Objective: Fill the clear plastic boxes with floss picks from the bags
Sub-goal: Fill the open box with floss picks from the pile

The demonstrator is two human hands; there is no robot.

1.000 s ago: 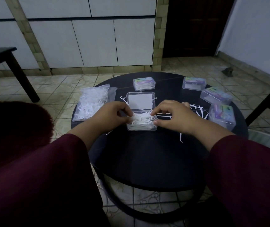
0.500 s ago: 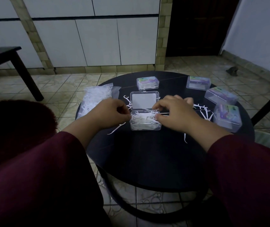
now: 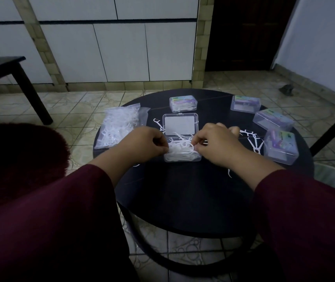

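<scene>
- Both hands are down at the open box (image 3: 181, 154) in the middle of the round table (image 3: 182, 200), same as a second ago — no big shift, just small fiddling at the heap.
- Left hand (image 3: 142, 144) sits at the box's nine o'clock edge, fingers curled tight, tips pinching into the floss picks (image 3: 179, 149); it has stayed put.
- Right hand (image 3: 217, 142) at three o'clock, fingers curled narrow, pinching strands too; it has edged slightly inward over the pile.
- The picks stand proud of the rim, a few arching up against the flipped-back lid (image 3: 179, 126). My read: the box is as good as full, and this is tucking-in before the lid can close.
- Bag of picks (image 3: 119, 127) lies at ten o'clock from the box, untouched and still well stocked.
- Loose picks (image 3: 252, 139) are scattered at three o'clock, beside the right hand.
- Closed boxes wait around the far rim: one (image 3: 183, 104) at twelve, three more (image 3: 273, 120) from one to three o'clock.
- Risk, I'd say: stray ends catching in the hinge.
</scene>
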